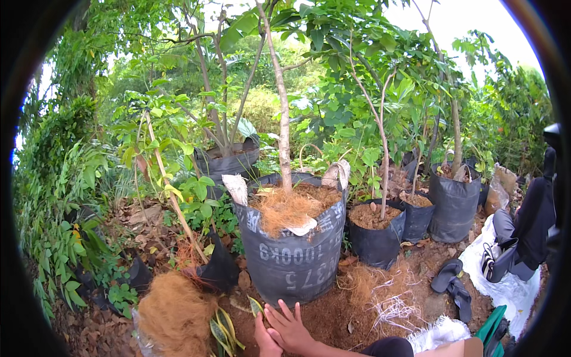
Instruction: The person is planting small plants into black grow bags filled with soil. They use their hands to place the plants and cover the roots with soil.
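At the bottom centre, my right hand (291, 329) lies against my left hand (266, 340), its fingers stretched out and a little apart. Whatever may be between the palms is hidden. A variegated snake plant leaf (255, 307) rises just behind my left fingertips; whether the hand touches it I cannot tell. More yellow-edged snake plant leaves (224, 332) are left of my hands, beside a large heap of brown coir fibre (176, 312). Beyond my fingers stands a big black grow bag (290, 263) bearing white printing, with a tree trunk (284, 111) and loose coir (285, 207) in it.
Smaller black planting bags (377, 241) line the right side, with a taller one (454, 205) behind. Coir scraps and white strands (395, 308) litter the soil. Black sandals (453, 285) lie near a white sheet (508, 285), where another person's dark-clothed leg (533, 223) shows. A stick (171, 192) leans at left.
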The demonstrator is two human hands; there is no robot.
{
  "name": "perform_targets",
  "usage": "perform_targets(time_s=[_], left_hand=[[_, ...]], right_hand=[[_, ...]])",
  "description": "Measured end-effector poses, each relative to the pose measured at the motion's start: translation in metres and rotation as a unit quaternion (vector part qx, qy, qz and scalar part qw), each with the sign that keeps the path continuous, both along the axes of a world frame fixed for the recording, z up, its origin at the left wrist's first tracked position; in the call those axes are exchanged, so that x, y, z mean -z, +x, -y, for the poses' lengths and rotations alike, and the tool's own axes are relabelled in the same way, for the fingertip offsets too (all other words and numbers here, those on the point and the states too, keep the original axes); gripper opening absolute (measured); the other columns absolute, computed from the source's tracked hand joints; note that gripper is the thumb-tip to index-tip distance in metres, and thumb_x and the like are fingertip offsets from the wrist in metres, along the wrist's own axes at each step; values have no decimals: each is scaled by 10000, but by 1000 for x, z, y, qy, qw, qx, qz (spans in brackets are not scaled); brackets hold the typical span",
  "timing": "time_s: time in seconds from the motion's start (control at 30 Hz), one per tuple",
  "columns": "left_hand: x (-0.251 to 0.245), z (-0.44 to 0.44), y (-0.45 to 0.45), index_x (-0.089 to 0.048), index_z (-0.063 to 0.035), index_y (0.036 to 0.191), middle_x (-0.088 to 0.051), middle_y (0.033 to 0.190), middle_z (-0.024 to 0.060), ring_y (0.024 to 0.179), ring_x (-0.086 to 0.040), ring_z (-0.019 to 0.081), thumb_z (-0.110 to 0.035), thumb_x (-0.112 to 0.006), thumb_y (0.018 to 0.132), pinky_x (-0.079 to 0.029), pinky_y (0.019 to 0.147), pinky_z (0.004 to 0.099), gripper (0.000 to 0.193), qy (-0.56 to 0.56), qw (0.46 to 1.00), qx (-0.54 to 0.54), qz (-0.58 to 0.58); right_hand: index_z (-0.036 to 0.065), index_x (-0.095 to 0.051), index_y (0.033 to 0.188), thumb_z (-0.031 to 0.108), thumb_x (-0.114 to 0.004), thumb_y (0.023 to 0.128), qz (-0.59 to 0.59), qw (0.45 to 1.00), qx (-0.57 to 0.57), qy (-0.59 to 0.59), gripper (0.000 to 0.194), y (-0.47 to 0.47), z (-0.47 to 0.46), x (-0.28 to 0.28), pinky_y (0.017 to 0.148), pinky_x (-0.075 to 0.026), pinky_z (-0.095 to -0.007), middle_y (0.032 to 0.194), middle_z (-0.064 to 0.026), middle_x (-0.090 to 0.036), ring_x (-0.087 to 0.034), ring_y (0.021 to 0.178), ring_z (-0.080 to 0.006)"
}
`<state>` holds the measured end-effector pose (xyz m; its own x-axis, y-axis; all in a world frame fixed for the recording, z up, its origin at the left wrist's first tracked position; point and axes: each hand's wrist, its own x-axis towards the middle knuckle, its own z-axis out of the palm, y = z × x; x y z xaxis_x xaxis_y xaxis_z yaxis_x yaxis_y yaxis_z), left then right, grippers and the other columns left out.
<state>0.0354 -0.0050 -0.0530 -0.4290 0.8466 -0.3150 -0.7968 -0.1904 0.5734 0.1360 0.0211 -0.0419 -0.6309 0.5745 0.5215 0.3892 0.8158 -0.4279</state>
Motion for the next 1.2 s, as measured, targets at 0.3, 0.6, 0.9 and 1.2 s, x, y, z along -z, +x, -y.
perform_targets(time_s=[0.3,0.6,0.9,1.2], left_hand=[[17,-1,-6,-576,-159,1219,-618,1206,65,1080,-629,244,-537,-607,933,-529,918,378,475,-58,996,-9,65],[23,-8,-8,-612,-135,1142,-662,1076,52,967,-660,243,-485,-581,960,-541,842,404,396,-49,996,-56,52],[14,-7,-4,-616,-124,1157,-672,1107,65,1026,-659,254,-462,-578,960,-539,897,407,393,-34,996,-69,52],[17,-12,-11,-606,-114,928,-641,823,60,754,-639,258,-446,-554,968,-521,710,426,338,-80,990,-114,37]], right_hand=[[81,-477,1491,302,-508,1042,4,998,-54,25,502,7,-3,5,1214,-189,-574,1593,-66,-410,-274,1520,-331],[80,-669,1272,244,-647,963,-89,995,-51,-6,351,17,-29,6,1161,-329,-534,1450,-55,-578,-454,1405,-314],[28,-433,1512,323,-535,1037,-61,995,-68,-28,568,5,-12,17,1180,-320,-479,1563,-196,-411,-376,1447,-387],[-35,-353,1530,411,-465,1063,-209,936,-83,-269,656,8,-36,68,1209,-280,-478,1565,-266,-373,-358,1462,-407]])
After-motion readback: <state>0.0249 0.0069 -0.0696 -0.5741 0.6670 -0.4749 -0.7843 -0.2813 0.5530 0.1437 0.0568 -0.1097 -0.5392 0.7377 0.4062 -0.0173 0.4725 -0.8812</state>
